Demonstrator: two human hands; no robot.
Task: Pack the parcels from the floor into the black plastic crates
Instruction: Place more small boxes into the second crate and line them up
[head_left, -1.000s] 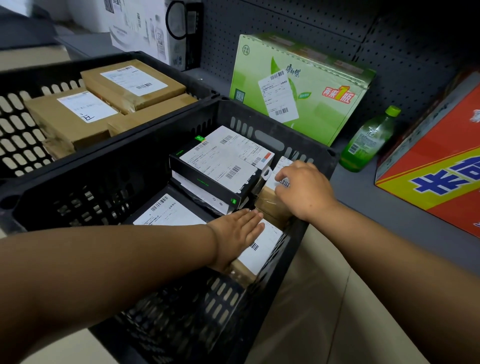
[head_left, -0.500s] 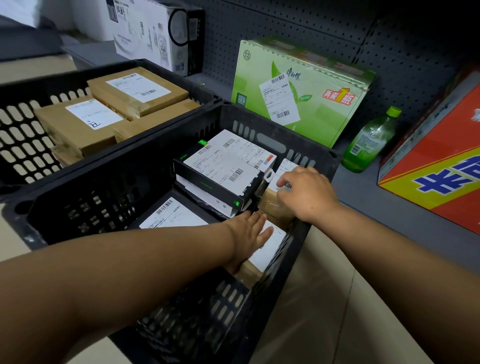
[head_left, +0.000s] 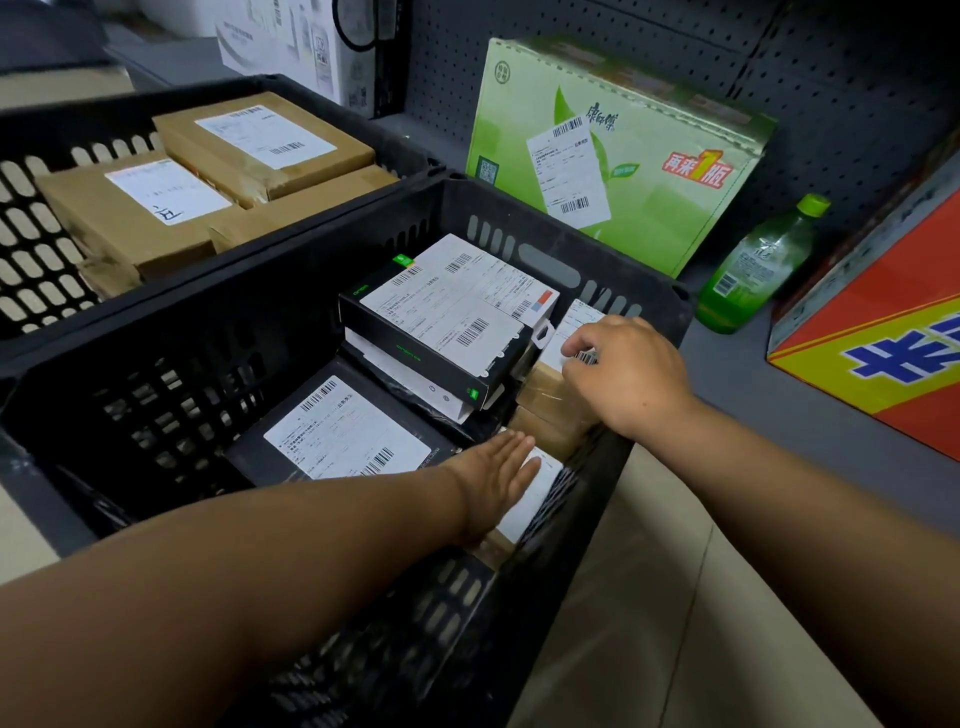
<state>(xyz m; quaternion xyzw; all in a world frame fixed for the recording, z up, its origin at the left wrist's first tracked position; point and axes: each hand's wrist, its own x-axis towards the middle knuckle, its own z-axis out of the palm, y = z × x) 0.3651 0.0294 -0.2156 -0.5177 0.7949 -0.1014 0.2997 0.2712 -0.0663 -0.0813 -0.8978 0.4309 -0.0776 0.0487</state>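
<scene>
The near black crate holds a black box with a white label, a flat dark parcel and brown cardboard parcels along its right wall. My right hand rests curled on top of a small brown parcel at the crate's right side, fingers on its label. My left hand lies flat, fingers together, on another labelled brown parcel near the front right corner. A second black crate at the back left holds three brown parcels.
A green drinks carton leans on the grey pegboard behind the crates. A green bottle and a red-yellow box stand on the grey shelf to the right. White boxes sit at the back. Beige floor lies right of the crate.
The view has shifted slightly down and right. Both hands stay on the brown parcels at the crate's right side; my left hand has slid a little nearer to me.
</scene>
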